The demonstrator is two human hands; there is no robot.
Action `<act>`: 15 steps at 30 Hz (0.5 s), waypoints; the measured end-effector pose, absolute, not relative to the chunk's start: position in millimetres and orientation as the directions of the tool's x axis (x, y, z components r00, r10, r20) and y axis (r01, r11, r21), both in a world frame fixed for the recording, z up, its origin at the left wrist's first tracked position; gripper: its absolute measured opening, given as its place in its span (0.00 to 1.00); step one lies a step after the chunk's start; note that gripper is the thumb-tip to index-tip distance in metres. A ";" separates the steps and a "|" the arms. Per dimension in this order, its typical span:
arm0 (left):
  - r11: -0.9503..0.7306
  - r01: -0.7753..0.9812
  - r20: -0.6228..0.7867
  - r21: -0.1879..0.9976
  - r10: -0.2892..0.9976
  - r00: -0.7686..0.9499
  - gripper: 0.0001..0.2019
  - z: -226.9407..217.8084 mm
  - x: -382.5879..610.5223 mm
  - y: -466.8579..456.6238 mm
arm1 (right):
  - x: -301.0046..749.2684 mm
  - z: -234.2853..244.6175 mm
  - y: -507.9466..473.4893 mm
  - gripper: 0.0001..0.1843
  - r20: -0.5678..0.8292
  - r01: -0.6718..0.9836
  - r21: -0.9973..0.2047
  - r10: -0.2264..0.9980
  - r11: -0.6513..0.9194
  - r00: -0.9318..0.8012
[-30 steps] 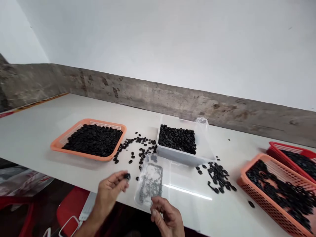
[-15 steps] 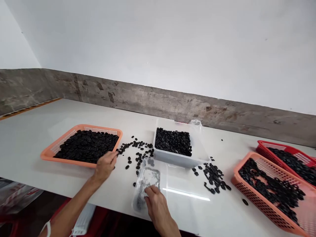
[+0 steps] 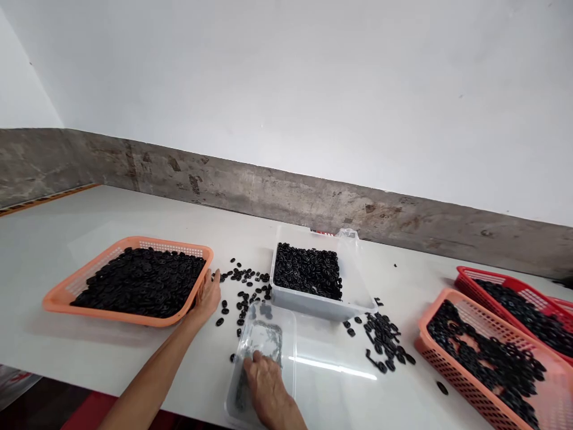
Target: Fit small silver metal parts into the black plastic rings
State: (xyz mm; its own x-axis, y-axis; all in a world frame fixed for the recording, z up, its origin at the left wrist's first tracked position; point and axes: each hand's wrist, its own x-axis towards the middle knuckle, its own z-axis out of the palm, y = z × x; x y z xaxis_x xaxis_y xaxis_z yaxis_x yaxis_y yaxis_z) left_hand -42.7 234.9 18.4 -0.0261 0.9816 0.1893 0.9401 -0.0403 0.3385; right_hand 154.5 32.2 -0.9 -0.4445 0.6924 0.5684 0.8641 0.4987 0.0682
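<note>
My left hand (image 3: 208,297) is at the right edge of an orange basket (image 3: 58,301) heaped with small black oval pieces (image 3: 147,280). Its fingers are extended and a little apart, against or just beside the rim; I cannot tell whether they touch it. Over a shallow clear plastic box (image 3: 289,334), my right hand (image 3: 266,382) reaches in with its fingers bent together. Tiny grey bits (image 3: 244,388) lie in that box, and whatever the fingertips pinch is too small to make out. Loose black ovals (image 3: 244,304) are scattered between the basket and the clear box.
Behind the clear box stands a white bin (image 3: 313,301) part full of black pieces. A pile of black pieces (image 3: 385,337) lies to its right. Farther right are another orange basket (image 3: 465,373) and a red basket (image 3: 505,278), both holding black parts. A wall borders the table's back.
My left hand has gone from a closed grip beside the basket to extended fingers at its right rim. My right hand stays in the clear box, fingers bent. The view has shifted slightly.
</note>
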 end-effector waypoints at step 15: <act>-0.104 0.924 0.006 0.369 0.994 0.110 0.14 8.6 -10.2 223.0 | 157.3 -5.2 27.0 0.19 0.516 0.909 0.065 0.766 0.411 -0.384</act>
State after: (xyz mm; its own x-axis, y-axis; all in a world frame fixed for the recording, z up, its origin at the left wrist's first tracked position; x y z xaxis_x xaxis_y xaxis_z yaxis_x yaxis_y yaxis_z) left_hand -10.2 223.0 8.6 0.1096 0.9940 0.0058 0.9236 -0.1040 0.3690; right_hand 157.3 27.0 -5.2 -0.3835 0.7657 0.5164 0.9091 0.4114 0.0652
